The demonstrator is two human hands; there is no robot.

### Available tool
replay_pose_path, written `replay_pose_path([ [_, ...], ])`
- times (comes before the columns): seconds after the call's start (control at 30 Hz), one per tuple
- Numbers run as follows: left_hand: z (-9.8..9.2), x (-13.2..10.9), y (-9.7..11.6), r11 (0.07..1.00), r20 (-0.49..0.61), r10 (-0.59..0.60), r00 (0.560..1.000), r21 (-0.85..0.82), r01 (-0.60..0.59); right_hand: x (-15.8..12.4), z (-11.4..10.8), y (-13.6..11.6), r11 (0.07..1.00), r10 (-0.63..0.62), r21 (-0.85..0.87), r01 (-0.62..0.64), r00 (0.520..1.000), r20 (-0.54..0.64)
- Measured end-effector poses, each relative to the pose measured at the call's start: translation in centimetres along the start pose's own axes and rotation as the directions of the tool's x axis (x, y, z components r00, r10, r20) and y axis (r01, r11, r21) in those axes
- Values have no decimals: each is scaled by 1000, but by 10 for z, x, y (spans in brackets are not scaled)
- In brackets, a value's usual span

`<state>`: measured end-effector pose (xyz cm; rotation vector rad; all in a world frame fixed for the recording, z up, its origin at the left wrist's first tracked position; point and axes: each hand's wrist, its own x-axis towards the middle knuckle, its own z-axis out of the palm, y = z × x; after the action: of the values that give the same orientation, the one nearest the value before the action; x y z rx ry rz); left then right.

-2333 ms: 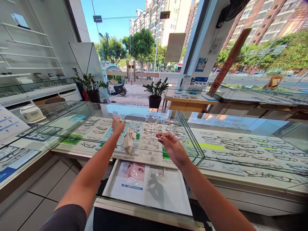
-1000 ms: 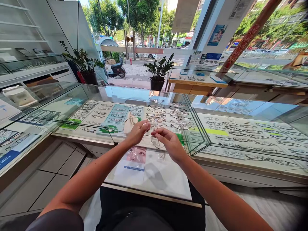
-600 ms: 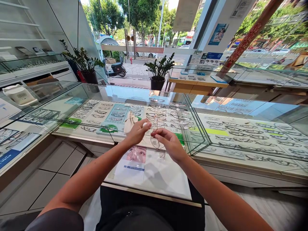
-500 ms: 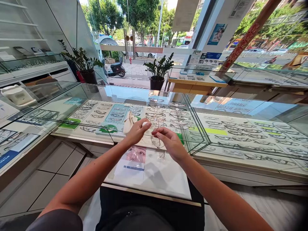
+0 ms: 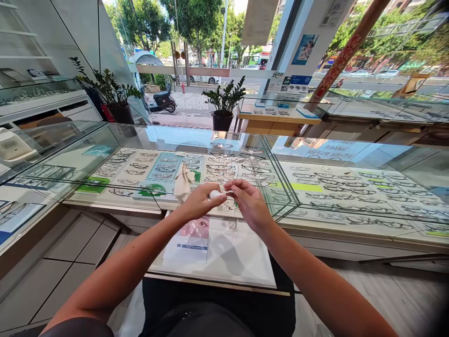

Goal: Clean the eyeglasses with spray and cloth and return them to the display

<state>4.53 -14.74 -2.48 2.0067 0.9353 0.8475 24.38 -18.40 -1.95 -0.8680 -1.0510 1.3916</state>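
My left hand and my right hand meet over the near edge of a glass display counter. The left one pinches a small white object between thumb and fingers; what it is I cannot tell. The right one grips a thin wire-framed pair of eyeglasses, which hangs down between the two hands. The white object touches the frame or sits right beside it. A beige cloth lies bunched on the glass just left of my left hand.
Several eyeglass frames lie in rows inside the case. A pulled-out white tray with a printed sheet sits below my hands. Two potted plants stand behind the counter, with more glass cases at left and right.
My left hand came back from the cloth on the counter with the white object and joined my right hand at the eyeglasses. The view tilted down and shifted slightly.
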Motion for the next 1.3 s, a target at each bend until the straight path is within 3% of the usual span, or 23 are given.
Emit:
replay_pose_path([
  [0.4, 1, -1, -3, 999, 14, 24, 1000, 30, -25, -1, 2, -1, 1000, -2, 28, 2, 1000, -1],
  [0.5, -5, 2, -8, 1000, -45, 11, 999, 2, -11, -1, 2, -2, 999, -15, 36, 16, 999, -30],
  [0.6, -21, 8, -23, 999, -204, -18, 979, -36, 11, 1, 0, -2, 999, -20, 35, 22, 998, -53],
  [0.8, -74, 21, -66, 974, -533, -210, 820, -183, 131, 4, -2, 1, 1000, -9, 7, 9, 999, -48],
  [1.0, -117, 17, -109, 949, -700, -295, 650, -134, 286, 6, -3, 5, 1000, 3, -14, -3, 999, -49],
  [1.17, -132, 10, -134, 932, -733, -306, 607, -99, 349, 6, -3, 5, 1000, 0, -12, -1, 999, -52],
  [1.3, -135, 7, -142, 900, -776, -302, 554, -40, 434, 6, -4, 4, 1000, 9, -1, -9, 998, -56],
])
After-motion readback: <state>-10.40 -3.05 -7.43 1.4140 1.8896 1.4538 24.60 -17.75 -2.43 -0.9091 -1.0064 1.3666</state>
